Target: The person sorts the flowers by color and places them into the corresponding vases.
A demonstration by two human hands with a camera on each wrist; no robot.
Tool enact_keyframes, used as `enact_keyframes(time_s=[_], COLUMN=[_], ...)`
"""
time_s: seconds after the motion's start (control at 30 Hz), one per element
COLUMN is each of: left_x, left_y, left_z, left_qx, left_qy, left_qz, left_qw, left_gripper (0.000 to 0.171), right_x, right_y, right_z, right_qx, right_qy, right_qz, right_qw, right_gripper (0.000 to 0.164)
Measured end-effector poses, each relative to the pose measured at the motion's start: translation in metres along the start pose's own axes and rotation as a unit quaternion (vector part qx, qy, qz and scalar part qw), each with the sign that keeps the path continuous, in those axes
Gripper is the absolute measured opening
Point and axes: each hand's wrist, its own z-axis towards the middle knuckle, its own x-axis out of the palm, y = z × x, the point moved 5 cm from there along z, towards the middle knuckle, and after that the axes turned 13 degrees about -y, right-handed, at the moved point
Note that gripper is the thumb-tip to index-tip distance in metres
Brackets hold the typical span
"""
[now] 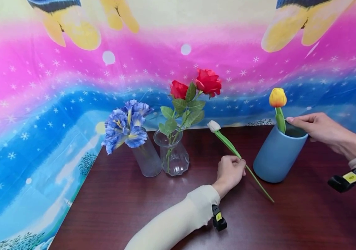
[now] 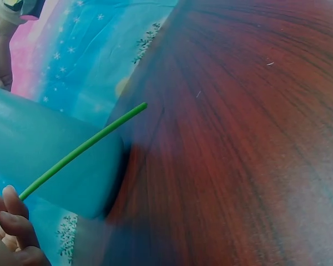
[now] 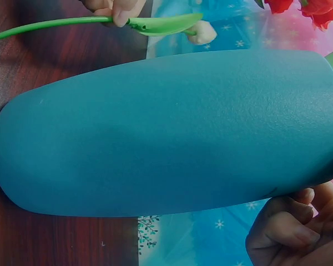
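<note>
My left hand [image 1: 230,173] pinches the green stem of a white tulip [image 1: 213,126] partway down. The tulip slants above the table, its bloom up to the left and the bare stem end [image 2: 140,108] down to the right. In the head view, my right hand [image 1: 325,130] grips the rim of a blue vase [image 1: 279,156] on its right side. Curled fingers [image 3: 288,227] show against the vase's outside in the right wrist view. A yellow-orange tulip [image 1: 278,97] stands in this vase, its lower stem hidden inside.
Left of the white tulip, a clear glass vase [image 1: 178,161] holds red roses [image 1: 208,82]. Beside it a frosted vase [image 1: 148,159] carries blue flowers [image 1: 126,125]. All stand on a dark wooden table [image 1: 109,208] before a colourful printed cloth [image 1: 153,52].
</note>
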Motion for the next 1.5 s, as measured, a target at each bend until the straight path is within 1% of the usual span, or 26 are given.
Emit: enact_keyframes(time_s=[0.2,0.4,0.67,0.83,1.13,1.33,1.5], left_x=[-0.001,-0.002,-0.006,-0.008,-0.013,-0.015,-0.017], left_y=[-0.001,-0.002,-0.002,-0.002,-0.004,-0.007,-0.008], left_z=[-0.002,-0.005,-0.007,-0.008,-0.011,-0.014,-0.018], left_qx=[0.030,0.066,0.097,0.115,0.145,0.169,0.183], left_qy=[-0.011,-0.021,-0.032,-0.041,-0.073,-0.084,-0.090], left_qz=[-0.017,-0.039,-0.074,-0.085,-0.113,-0.126,-0.127], left_qw=[0.9993,0.9968,0.9920,0.9889,0.9802,0.9740,0.9708], left_gripper=[0.028,0.031,0.029,0.029,0.026,0.027,0.028], right_x=[0.001,0.001,0.001,0.001,0.001,0.001,0.001], right_y=[0.001,0.000,-0.001,0.000,0.002,0.002,0.002], right_z=[0.000,0.000,0.000,0.000,-0.001,-0.001,-0.001], right_qx=[0.004,0.006,0.005,0.006,0.005,0.005,0.005], right_qy=[0.002,0.004,0.003,0.003,0.008,0.008,0.007], right_qz=[0.004,0.011,0.007,0.008,0.011,0.008,0.005], right_qw=[1.000,1.000,1.000,1.000,1.000,1.000,1.000], right_gripper=[0.081,0.081,0.081,0.081,0.081,0.081,0.082])
